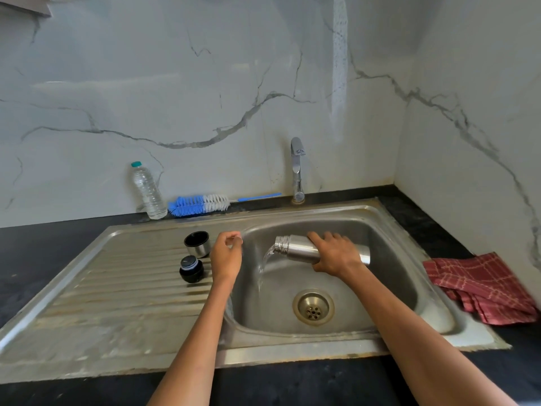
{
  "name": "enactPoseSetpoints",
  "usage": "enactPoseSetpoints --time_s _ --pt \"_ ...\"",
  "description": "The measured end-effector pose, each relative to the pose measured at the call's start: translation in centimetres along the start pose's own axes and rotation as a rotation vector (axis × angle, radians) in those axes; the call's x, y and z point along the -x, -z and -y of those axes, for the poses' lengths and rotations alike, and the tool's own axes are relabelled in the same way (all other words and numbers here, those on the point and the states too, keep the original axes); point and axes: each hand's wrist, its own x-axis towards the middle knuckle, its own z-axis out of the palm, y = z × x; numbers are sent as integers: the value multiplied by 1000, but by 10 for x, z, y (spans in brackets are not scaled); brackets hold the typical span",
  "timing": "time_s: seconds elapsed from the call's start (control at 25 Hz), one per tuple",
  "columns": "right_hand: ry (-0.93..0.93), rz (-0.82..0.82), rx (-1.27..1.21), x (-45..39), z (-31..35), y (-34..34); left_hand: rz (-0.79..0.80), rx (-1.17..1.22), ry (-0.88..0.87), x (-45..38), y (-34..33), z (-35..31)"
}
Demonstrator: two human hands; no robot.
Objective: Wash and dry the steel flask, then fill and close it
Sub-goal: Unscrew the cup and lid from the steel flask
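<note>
Your right hand [336, 254] has its grip clamped round the steel flask [301, 248], held roughly level over the sink [380, 230], mouth tipped left, water pouring from it into the basin. Left hand [227, 254] hovers at the sink edge, fingers loosely curled, nothing in it. Expect wet steel: slippery, rigid, getting lighter as it drains. Hold mid-body (not the threaded neck). 2 loose parts, cup lid [196, 244] and stopper [191, 269], sit on the drainboard [117, 288]. Red cloth [480, 288] lies on the worktop [424, 218], to the right.
</note>
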Motion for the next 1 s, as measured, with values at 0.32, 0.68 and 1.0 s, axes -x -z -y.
enactPoseSetpoints --time_s 0.32,0.68,1.0 --pt "-14 36 122 -3 1 -4 -3 -51 6 -3 2 0" --pt "71 14 331 -13 -6 19 194 -141 -1 4 -2 -6" --pt "171 -22 541 -27 -10 50 190 -148 -33 6 0 -9"
